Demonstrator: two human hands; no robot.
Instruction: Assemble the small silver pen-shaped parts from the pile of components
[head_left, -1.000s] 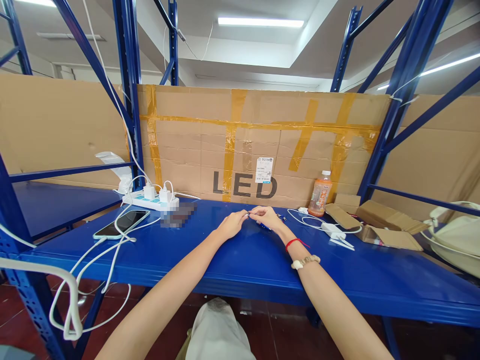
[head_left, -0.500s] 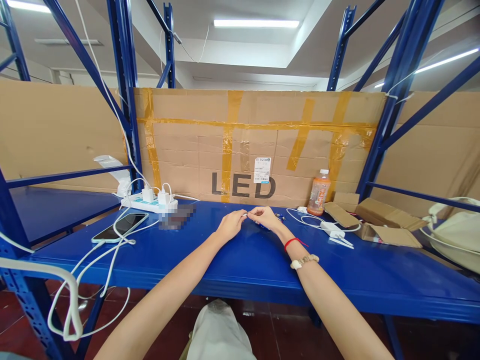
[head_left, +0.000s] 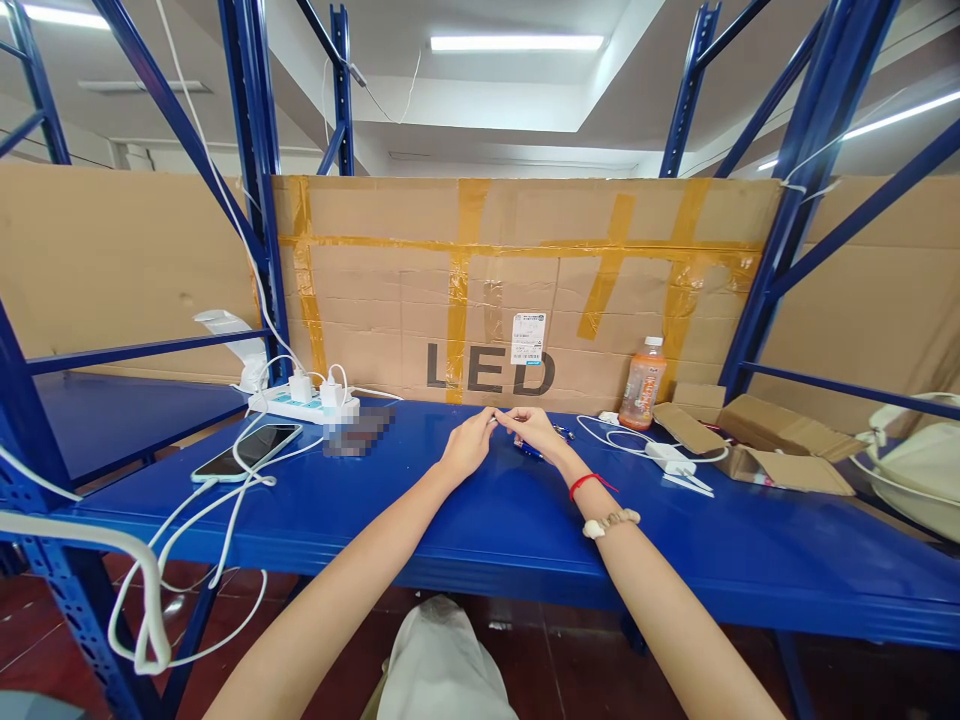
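Over the back middle of the blue table (head_left: 465, 520), my left hand (head_left: 469, 446) and my right hand (head_left: 531, 430) meet at the fingertips. Both are closed in a pinch on something too small to make out between them. Small blue and silver pieces (head_left: 561, 433) lie on the table just behind and under my right hand, partly hidden by it. A red string and a beaded bracelet circle my right wrist.
To the left are a phone (head_left: 247, 452), a white power strip (head_left: 304, 404) and loose white cables. On the right stand an orange drink bottle (head_left: 642, 384), a white charger (head_left: 670, 458) with cable, and an open cardboard box (head_left: 787, 470). A cardboard wall (head_left: 360, 310) closes the back.
My left hand has turned slightly, with its fingers more upright against the right fingertips. The whole view has shifted a little; the things on the table stay in place.
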